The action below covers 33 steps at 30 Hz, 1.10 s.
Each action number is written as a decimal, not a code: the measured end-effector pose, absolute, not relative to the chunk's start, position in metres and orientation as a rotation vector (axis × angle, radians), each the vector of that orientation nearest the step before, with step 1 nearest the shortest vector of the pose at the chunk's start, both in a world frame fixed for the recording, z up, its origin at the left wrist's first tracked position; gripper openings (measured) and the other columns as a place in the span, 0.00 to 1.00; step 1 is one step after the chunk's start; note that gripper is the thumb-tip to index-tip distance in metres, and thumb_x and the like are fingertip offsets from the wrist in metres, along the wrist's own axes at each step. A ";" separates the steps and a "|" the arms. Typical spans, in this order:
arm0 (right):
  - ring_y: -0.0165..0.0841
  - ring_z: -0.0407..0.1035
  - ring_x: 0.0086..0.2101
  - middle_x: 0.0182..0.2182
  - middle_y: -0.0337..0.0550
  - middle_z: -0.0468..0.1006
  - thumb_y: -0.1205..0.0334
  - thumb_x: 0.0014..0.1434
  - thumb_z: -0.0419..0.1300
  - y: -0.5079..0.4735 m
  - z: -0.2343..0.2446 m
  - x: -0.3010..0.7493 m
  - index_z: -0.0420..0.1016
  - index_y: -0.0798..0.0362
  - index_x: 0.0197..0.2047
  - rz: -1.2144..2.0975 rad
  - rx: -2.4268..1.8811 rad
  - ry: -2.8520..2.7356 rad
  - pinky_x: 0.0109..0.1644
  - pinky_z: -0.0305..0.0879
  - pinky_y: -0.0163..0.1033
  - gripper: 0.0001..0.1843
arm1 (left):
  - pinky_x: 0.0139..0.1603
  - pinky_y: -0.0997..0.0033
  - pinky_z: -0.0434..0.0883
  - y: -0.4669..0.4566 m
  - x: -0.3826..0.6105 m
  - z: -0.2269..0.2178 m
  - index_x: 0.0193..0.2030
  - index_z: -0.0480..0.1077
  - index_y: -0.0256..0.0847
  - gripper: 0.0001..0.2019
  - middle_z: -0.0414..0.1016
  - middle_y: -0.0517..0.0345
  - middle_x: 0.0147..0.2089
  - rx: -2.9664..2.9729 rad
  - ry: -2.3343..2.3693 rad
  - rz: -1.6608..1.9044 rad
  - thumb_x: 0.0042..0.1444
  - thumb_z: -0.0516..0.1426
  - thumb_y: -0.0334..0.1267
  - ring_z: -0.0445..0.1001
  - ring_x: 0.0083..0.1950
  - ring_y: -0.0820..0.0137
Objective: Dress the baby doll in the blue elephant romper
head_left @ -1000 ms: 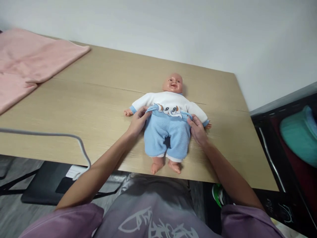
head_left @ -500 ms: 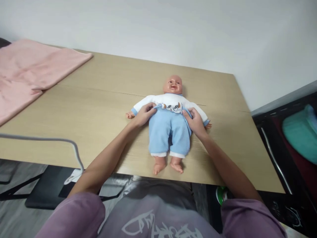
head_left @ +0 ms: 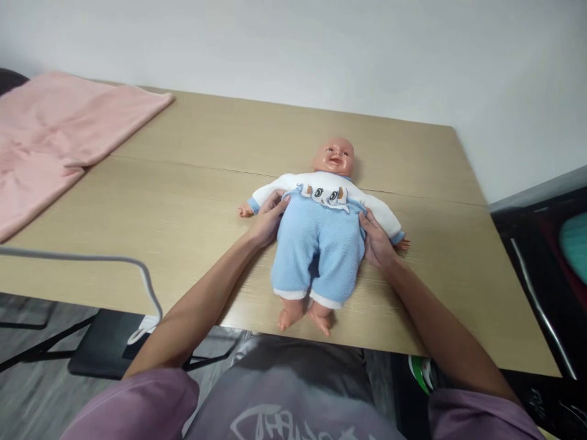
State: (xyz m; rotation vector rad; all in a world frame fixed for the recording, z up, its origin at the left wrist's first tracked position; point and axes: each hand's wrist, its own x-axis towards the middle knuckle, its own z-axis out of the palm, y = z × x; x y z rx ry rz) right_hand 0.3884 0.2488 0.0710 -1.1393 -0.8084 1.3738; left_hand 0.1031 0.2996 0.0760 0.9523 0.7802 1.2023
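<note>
Thumb and fingers of the left hand (head_left: pixel 270 219) and right hand (head_left: pixel 376 238) are nearly closed, pinching the blue pants (head_left: pixel 316 227) at either side; the doll (head_left: pixel 335 157) wearing them lies face-up on the table (head_left: pixel 192 208), well apart from a pink blanket (head_left: pixel 59 131).

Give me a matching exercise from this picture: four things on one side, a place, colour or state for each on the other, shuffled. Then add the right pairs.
Column one
1. Pink cloth
2. Doll
3. Trousers
4. Right hand

Column two
A. Light blue with white cuffs
B. At the waist of the doll's clothing, on the picture's right
C. Spread at the left of the table
D. Lying on its back, face up, between two hands

Right pairs: 1-C, 2-D, 3-A, 4-B
</note>
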 end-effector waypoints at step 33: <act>0.48 0.75 0.72 0.62 0.38 0.88 0.31 0.59 0.80 0.244 0.065 0.390 0.85 0.38 0.58 1.279 -1.054 -0.925 0.84 0.66 0.57 0.32 | 0.51 0.62 0.75 0.301 0.104 0.063 0.46 0.69 0.48 0.21 0.73 0.59 0.45 1.004 0.827 1.246 0.66 0.73 0.57 0.72 0.45 0.63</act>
